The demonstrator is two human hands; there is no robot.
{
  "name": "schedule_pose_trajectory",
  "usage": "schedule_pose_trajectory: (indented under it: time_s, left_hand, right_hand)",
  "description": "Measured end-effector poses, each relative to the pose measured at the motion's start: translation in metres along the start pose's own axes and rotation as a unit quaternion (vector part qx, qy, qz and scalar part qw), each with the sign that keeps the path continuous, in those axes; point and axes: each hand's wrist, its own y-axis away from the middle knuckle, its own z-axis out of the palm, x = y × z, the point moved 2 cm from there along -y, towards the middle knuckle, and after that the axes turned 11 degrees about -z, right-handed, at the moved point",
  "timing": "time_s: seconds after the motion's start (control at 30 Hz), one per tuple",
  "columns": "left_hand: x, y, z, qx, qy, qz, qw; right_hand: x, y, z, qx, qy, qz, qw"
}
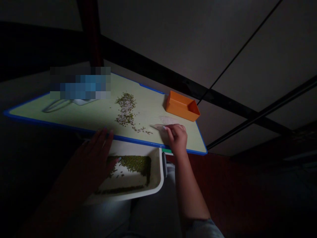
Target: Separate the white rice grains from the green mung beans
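A pale yellow board (104, 116) with a blue rim bears a loose patch of small green and whitish grains (126, 109). My right hand (177, 134) is closed over the board's right part, pinching a thin pale pointed strip (158, 126); its exact kind cannot be made out. Just beyond the fingers lies a smaller pale patch (167, 120). My left hand (96, 153) is in shadow, fingers stretched out near the board's front edge and above a white bin (158, 178). Green bean-like grains (136, 163) lie inside that bin.
An open orange box (183, 110) stands at the board's back right edge. Toward the back left is a pale object with a looped cord or handle (53, 105), partly behind a blurred patch. Dark-edged cabinet panels (235, 76) rise behind the board.
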Motion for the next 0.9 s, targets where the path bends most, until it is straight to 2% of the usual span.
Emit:
schedule_pose_trajectory:
  time_s: [0.1, 0.23, 0.43, 0.53, 0.73, 0.9]
  left_hand:
    - [0.001, 0.0, -0.002, -0.004, 0.002, -0.005, 1.0]
    - [0.003, -0.001, -0.005, -0.005, 0.009, -0.006, 1.0]
    - [0.0, -0.001, 0.0, -0.006, -0.004, 0.02, 1.0]
    - [-0.001, -0.001, 0.001, 0.002, -0.001, 0.029, 1.0]
    - [0.001, 0.0, -0.003, 0.012, 0.012, 0.028, 0.999]
    - [0.0, -0.001, -0.001, 0.009, 0.004, 0.038, 0.999]
  right_hand:
    - [0.011, -0.002, 0.002, 0.041, -0.095, 0.099, 0.99]
    - [0.016, -0.002, 0.007, 0.013, -0.231, 0.186, 0.955]
    - [0.016, 0.002, 0.014, -0.021, -0.284, 0.204, 0.937]
    - [0.019, 0.002, 0.017, -0.035, -0.256, 0.201, 0.945]
    - [0.024, 0.0, 0.018, -0.018, -0.168, 0.206, 0.964]
    - [0.019, 0.0, 0.018, -0.013, -0.261, 0.209, 0.942]
